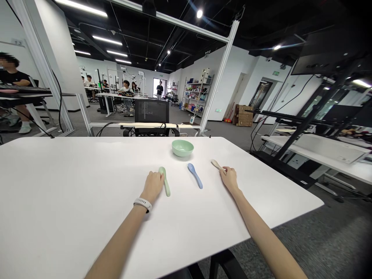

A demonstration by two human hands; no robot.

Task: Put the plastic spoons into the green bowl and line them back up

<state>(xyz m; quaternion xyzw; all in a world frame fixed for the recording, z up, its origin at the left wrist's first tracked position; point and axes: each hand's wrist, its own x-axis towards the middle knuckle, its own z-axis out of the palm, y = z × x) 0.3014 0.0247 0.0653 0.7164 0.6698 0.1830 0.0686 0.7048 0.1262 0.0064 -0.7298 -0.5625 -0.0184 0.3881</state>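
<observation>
My left hand [153, 186], with a pale band on the wrist, is closed at the left edge of a green spoon [166, 187]; its fingertips are partly hidden. On the right, my right hand [230, 179] pinches the handle of a beige spoon [216, 164], whose bowl end points away to the left. Between the two hands a blue spoon [195, 176] lies on the table, untouched. Beyond the spoons stands a light green bowl [182, 148], upright, apart from both hands.
The white table [87, 201] has its far edge before a metal frame [216, 77] and a black office chair [152, 112]. A black stand [302, 128] and another white desk [334, 155] are to the right. Several people sit or stand farther back.
</observation>
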